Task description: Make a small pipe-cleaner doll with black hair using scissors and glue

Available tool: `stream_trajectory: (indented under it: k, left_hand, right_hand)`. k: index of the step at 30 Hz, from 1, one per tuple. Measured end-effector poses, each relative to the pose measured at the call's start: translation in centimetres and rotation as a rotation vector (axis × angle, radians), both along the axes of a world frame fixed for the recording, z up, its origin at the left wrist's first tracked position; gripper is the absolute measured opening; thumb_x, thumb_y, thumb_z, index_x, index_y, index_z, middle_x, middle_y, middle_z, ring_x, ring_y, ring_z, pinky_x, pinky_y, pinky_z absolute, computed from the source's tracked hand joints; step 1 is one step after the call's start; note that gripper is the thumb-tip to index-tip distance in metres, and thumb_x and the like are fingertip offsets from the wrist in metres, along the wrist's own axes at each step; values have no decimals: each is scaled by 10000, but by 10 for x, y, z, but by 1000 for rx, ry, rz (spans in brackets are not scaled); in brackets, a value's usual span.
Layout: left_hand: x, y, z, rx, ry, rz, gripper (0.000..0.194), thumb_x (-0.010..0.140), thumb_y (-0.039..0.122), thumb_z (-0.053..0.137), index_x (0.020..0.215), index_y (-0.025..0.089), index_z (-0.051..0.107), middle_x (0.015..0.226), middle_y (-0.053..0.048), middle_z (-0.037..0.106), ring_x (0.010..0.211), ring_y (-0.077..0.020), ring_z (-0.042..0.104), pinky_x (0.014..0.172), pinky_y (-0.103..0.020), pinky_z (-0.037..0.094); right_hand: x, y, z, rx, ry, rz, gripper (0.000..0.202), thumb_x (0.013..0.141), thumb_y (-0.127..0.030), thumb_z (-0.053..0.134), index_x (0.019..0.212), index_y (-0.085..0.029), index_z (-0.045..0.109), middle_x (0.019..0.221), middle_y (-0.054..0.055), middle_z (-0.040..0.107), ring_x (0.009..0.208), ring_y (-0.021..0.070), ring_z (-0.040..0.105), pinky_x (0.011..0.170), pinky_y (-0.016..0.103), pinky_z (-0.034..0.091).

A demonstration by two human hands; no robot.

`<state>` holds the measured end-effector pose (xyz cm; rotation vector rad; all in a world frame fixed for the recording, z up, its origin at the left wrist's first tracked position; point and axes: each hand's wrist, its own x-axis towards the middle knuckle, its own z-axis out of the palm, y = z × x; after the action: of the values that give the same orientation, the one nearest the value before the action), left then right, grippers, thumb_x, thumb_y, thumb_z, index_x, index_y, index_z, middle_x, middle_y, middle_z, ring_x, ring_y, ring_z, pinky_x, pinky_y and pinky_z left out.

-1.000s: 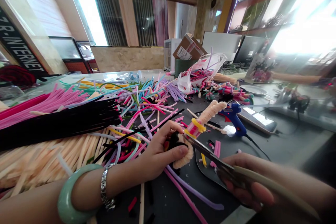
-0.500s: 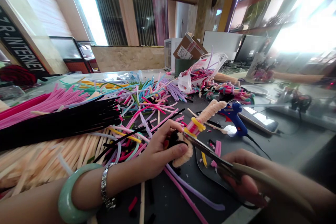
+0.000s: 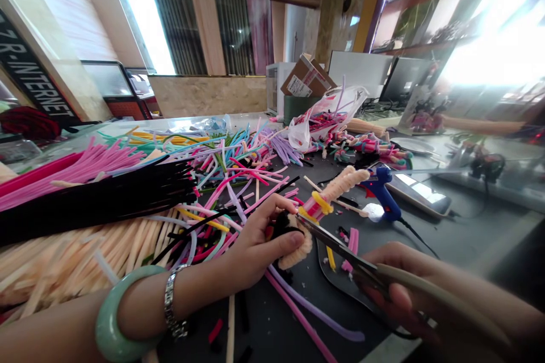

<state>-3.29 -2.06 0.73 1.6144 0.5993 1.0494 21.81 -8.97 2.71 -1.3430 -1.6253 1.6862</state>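
Note:
My left hand (image 3: 268, 241) pinches a small pipe-cleaner doll (image 3: 320, 204), its thumb pressed over a black part. The doll has a pink body with yellow bands, a fuzzy peach end pointing up to the right, and a peach loop hanging below my thumb. In my right hand (image 3: 395, 289) is a pair of scissors (image 3: 347, 252), fingers wrapped around the handles. The blade tips touch the doll beside my left fingertips, near the lower yellow band. What lies between the blades is too small to make out.
Bundles of black (image 3: 106, 198), peach (image 3: 97, 249) and pink pipe cleaners (image 3: 106, 161) cover the left side. A blue glue gun (image 3: 385, 190) with a cord stands by a phone (image 3: 419, 193) at right. Behind are a plastic bag (image 3: 332, 110) and a cardboard box (image 3: 309, 76). Scraps litter the dark mat.
The doll's peach upper end has tipped slightly down and to the right. Both hands and the scissors stay almost in place.

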Motion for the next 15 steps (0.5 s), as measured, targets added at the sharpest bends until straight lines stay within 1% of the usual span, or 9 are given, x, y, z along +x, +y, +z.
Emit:
stream_trajectory:
  k: [2,4,5,8,12,15]
  left_hand:
    - [-1,0,0,2,8,2,286,820,397,692,988,232,530,748,37,527,630,-96,428,597,-239,322]
    - [-1,0,-1,11,9,10,280,816,395,697,983,229,544,747,36,511,640,-98,420,602,-238,321]
    - [-1,0,0,15,7,14,278,814,393,699,980,227,550,748,36,505,644,-98,418,604,-237,321]
    - [0,0,1,26,-9,14,276,808,385,703,971,222,552,744,39,493,641,-99,413,607,-236,323]
    - [1,1,2,36,-37,3,277,815,379,694,975,221,532,730,46,485,623,-94,408,606,-232,328]
    - [1,1,0,45,-31,-4,273,826,377,685,983,224,523,737,49,485,618,-87,404,602,-229,329]
  right_hand:
    - [2,6,4,-82,-17,150,659,623,-828,594,637,-194,414,531,-58,355,451,56,334,425,200,247]
    - [4,12,7,-110,-15,221,649,633,-817,601,641,-194,419,536,-54,369,450,60,358,411,191,271]
    - [4,14,8,-109,-8,231,642,645,-810,601,644,-193,420,538,-53,370,449,58,360,405,185,271]
    - [5,15,7,-107,23,229,630,665,-791,606,654,-191,414,537,-61,360,440,46,345,391,173,248]
    - [5,13,2,-121,59,171,600,666,-731,669,699,-190,411,565,-75,366,458,38,344,400,161,280]
    - [5,14,-2,-126,88,118,612,606,-697,742,746,-180,446,591,-81,402,464,27,354,406,149,296]
